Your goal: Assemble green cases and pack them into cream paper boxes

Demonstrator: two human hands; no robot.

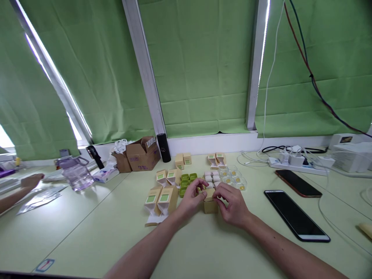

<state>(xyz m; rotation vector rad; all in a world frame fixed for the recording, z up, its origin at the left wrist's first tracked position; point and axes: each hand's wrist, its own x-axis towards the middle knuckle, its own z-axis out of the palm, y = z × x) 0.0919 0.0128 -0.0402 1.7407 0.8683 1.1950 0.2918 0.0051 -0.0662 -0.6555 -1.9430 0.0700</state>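
Note:
A small brown cardboard box [210,207] stands on the table between my hands. My left hand [192,197] has its fingers curled at the box's upper left edge. On the other side, my right hand [232,203] pinches the upper right edge with thumb and fingertips. Parts of the box top are hidden behind the fingers. Just beyond lie green cups [183,182], white cylindrical pieces [208,176] in rows, and a clear plastic tray [238,180] with yellowish pieces. To the left, several open cardboard boxes [164,197] with green labels lie with white flaps showing.
Two phones [296,215] lie at the right, before a power strip [296,162] with cables. More small boxes [183,159] stand at the back. A larger carton [143,157], black cylinder [164,148] and water bottle [76,174] are left. Another person's hand [31,179] reaches in far left.

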